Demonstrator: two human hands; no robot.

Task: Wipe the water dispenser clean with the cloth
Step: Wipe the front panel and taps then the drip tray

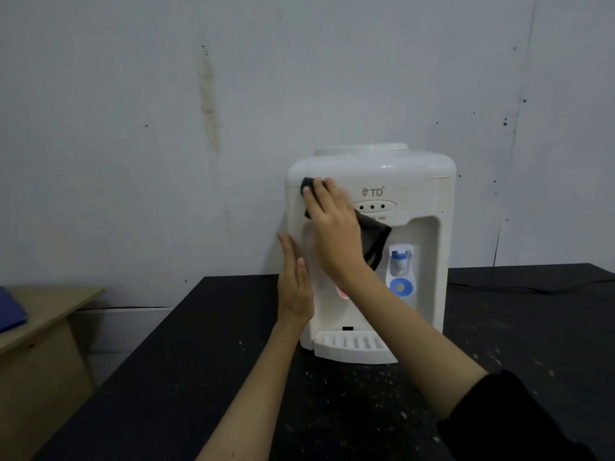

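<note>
A white tabletop water dispenser (422,201) stands on a black table, against the wall. My right hand (332,227) presses a dark cloth (376,241) flat against the upper left of the dispenser's front; the cloth's loose end hangs down to the right of the hand. My left hand (294,281) lies flat with straight fingers against the dispenser's left side. A blue tap (401,261) shows in the recess on the right. The red tap (342,292) is mostly hidden behind my right forearm.
The black table (206,377) is speckled with white crumbs near the front. A dark cable (519,287) runs along the table behind the dispenser on the right. A low wooden desk (43,327) with a blue item (11,314) stands at the left.
</note>
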